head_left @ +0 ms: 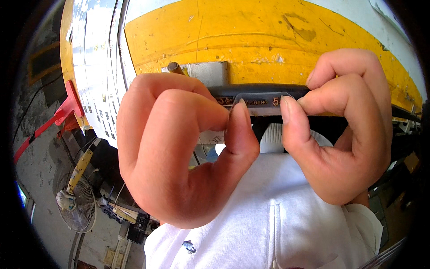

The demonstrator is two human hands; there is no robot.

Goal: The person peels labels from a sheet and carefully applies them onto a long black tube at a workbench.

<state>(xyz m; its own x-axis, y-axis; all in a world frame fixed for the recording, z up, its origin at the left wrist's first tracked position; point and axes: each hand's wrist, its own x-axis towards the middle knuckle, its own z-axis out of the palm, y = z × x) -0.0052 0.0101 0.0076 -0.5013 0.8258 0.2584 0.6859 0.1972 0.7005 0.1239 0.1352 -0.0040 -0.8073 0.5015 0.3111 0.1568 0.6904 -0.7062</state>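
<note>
A narrow clear film strip (pixel 260 99) with printed lettering is stretched between my two hands. It lies over or just in front of a black bar (pixel 264 87); whether it touches the bar, I cannot tell. My left hand (pixel 179 143) is closed, pinching the strip's left part between thumb and fingers. At the other end, my right hand (pixel 349 121) pinches the strip's right tip between thumb and forefinger, its remaining fingers curled. Part of the bar is hidden behind my left fingers. A grey metal block (pixel 208 71) and a brown rod end (pixel 174 68) show just beyond my left hand.
A scuffed yellow tabletop (pixel 233 40) spreads beyond the bar. White printed sheets (pixel 92 54) lie along its left side, near a red tool-like piece (pixel 69 105). A fan (pixel 77 204) stands lower left. My white shirt (pixel 268 201) is close below the hands.
</note>
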